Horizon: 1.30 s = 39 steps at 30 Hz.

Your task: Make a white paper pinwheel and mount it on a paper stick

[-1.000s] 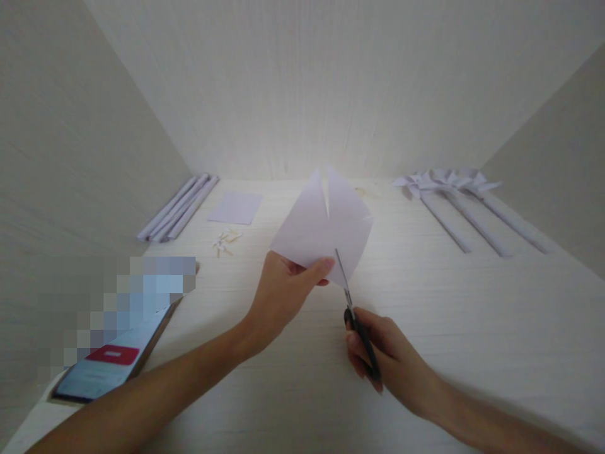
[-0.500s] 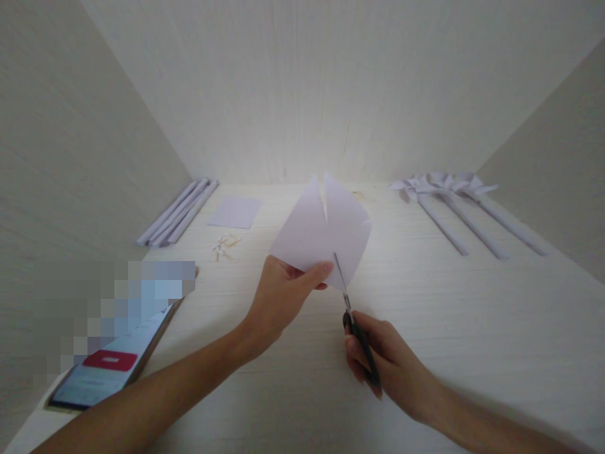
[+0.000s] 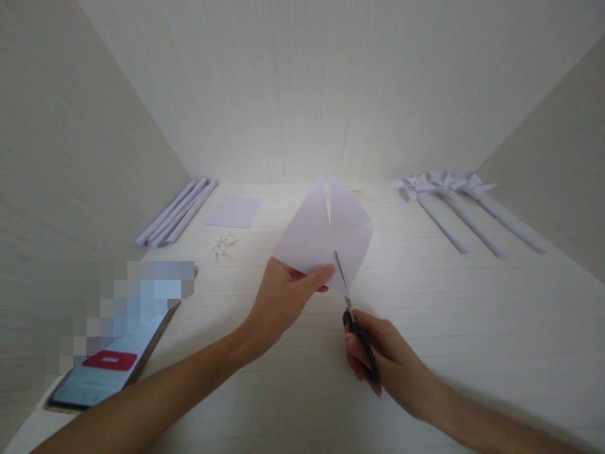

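My left hand pinches the lower corner of a white square of paper, held up on its point above the pale wooden table. The sheet shows slits cut in from its top and right corners. My right hand grips black-handled scissors, whose blades reach into the paper's bottom corner, right beside my left thumb.
Three finished paper pinwheels on rolled sticks lie at the back right. Rolled paper sticks lie at the back left, a flat paper square and small pins near them. A phone rests at the front left. Walls enclose three sides.
The scissor blades have worked slightly further into the paper's bottom corner. The paper has sunk a little lower in view. Both hands stay nearly in place.
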Motion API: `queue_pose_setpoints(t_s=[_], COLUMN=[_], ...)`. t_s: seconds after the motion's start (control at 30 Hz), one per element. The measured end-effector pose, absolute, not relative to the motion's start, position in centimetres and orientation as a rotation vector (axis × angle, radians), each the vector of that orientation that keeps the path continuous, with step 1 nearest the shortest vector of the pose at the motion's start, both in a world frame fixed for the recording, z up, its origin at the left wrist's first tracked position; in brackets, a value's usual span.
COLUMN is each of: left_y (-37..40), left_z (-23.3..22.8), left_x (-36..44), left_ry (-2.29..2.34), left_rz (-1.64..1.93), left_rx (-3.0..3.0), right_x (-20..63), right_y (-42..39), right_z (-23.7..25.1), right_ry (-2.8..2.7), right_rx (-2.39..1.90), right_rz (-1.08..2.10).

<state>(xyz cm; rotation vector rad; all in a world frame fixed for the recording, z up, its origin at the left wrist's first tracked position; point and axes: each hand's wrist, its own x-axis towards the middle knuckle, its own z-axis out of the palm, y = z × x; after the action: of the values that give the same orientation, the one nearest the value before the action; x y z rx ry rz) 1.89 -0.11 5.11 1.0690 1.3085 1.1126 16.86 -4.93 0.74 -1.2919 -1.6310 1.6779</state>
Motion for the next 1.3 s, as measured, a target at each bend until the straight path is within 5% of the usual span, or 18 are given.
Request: queue_pose_setpoints(t_s=[1.3], left_y=[-0.25], left_z=[4.92], left_x=[1.99], left_ry=[1.314], left_rz=[1.073], left_rx=[1.075], right_x=[16.71], right_y=[-4.91], right_z=[0.62], right_ry=[-1.579], right_rx=[-1.285], right_rz=[1.685])
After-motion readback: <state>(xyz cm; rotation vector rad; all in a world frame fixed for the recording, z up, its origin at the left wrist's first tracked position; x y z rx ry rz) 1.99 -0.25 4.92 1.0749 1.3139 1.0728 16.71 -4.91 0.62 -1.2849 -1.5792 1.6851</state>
